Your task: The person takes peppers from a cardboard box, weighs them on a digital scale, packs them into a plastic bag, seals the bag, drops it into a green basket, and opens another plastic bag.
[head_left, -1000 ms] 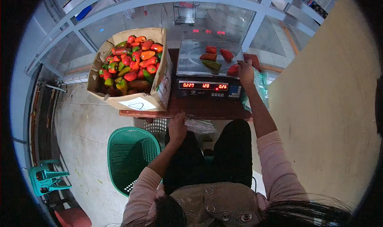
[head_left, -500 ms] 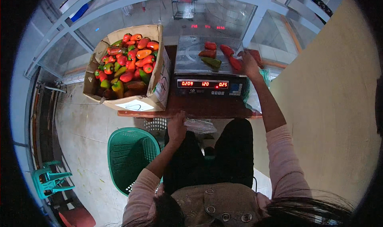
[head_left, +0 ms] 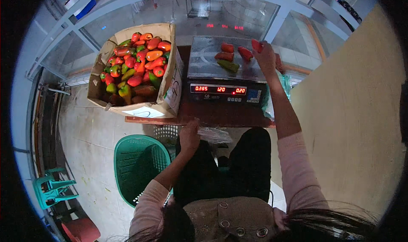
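My right hand (head_left: 264, 58) is over the right side of the weighing scale's metal pan (head_left: 202, 57), its fingers closed on a red pepper (head_left: 256, 45). Left of it on the pan lie another red pepper (head_left: 245, 53), two orange-red peppers (head_left: 224, 56) and a green pepper (head_left: 228, 65). Low in front of the table edge, my left hand (head_left: 189, 136) is closed on a clear plastic bag (head_left: 215, 135), which hangs over my lap. Red digits glow on the scale's display (head_left: 218, 89).
An open cardboard box (head_left: 173, 78) full of red, orange and green peppers stands left of the scale on the brown table (head_left: 191, 114). Plastic bags (head_left: 284, 82) lie at its right. A green basket (head_left: 121, 174) is on the floor, a tan panel (head_left: 340, 114) to the right.
The red pepper lying at the pan's right front has left its place; my right hand now holds a red pepper higher up. The display's digits have changed. My left hand stays nearly still.
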Tool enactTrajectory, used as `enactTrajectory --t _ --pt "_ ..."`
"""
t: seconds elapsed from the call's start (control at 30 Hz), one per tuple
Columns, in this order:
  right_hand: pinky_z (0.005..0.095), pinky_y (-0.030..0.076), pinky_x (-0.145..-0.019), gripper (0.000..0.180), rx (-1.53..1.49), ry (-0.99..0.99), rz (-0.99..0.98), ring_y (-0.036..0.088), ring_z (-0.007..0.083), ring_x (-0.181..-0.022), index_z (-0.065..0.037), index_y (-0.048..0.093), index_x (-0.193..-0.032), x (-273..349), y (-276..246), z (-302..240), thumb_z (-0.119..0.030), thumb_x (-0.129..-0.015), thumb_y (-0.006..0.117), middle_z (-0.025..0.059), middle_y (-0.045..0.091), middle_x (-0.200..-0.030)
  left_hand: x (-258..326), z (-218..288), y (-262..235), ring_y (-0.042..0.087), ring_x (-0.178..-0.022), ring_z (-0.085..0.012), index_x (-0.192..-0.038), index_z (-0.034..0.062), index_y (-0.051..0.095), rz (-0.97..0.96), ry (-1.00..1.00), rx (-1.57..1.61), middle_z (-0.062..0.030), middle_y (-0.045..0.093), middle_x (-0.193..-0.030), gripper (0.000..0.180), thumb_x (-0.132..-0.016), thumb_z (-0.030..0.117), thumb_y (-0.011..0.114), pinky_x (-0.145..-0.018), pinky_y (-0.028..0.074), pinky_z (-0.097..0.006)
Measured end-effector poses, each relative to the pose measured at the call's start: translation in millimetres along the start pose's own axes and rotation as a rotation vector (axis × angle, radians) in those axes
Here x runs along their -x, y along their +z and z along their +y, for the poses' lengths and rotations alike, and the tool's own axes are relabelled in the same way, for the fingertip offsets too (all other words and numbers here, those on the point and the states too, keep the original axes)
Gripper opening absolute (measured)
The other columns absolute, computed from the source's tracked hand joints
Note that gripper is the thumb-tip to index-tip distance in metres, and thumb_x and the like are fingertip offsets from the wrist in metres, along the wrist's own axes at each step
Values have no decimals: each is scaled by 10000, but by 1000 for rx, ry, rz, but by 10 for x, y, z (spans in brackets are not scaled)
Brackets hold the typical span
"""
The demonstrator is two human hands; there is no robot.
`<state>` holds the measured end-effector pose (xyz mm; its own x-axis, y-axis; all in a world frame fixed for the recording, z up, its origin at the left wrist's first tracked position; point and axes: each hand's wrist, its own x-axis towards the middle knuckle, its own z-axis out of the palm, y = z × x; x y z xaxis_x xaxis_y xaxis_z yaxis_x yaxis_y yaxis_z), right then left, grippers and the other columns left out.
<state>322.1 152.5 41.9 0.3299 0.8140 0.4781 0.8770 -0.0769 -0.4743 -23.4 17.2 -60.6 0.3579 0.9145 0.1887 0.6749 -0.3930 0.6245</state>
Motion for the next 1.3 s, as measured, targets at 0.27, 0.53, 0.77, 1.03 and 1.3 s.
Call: enactTrajectory --t 0.27,0.53,0.77,1.03,1.3 --pt "431 449 -755 341 340 -102 -302 553 349 -860 -66 518 -1026 -226 659 190 -196 -715 565 202 563 -896 -53 88 -62 527 -740 -381 -924 51 540 -48 -94 19 -170 550 -807 279 -655 -21 528 -595 403 -456" --pt "384 483 -700 365 14 -35 -34 598 278 -846 -58 528 -1057 245 192 177 -185 -725 613 145 599 -958 -30 141 -85 510 -723 -390 -780 34 479 -18 -47 48 -158 501 -723 138 -655 -6 523 -599 394 -468" --pt "335 435 -824 526 -954 448 -582 539 209 -946 -34 494 -1136 1918 -860 -716 -203 -680 693 99 562 -1047 3 149 -80 495 -772 -389 -856 31 461 107 -16 120 -154 485 -806 248 -629 -52 517 -634 399 -451" --pt "358 409 -870 516 -668 96 -813 519 249 -988 -44 471 -1153 2728 -515 -1231 -221 -714 676 133 524 -1094 109 180 -159 531 -733 -313 -756 11 510 32 3 380 -131 511 -721 153 -621 -27 571 -627 417 -365" --pt "407 376 -911 467 -629 -201 -474 473 299 -1070 -120 482 -1162 2872 -609 -1565 -79 -713 607 119 526 -1110 304 -130 -203 555 -699 -260 -744 20 542 -52 43 304 -121 535 -704 179 -601 25 648 -619 429 -326"
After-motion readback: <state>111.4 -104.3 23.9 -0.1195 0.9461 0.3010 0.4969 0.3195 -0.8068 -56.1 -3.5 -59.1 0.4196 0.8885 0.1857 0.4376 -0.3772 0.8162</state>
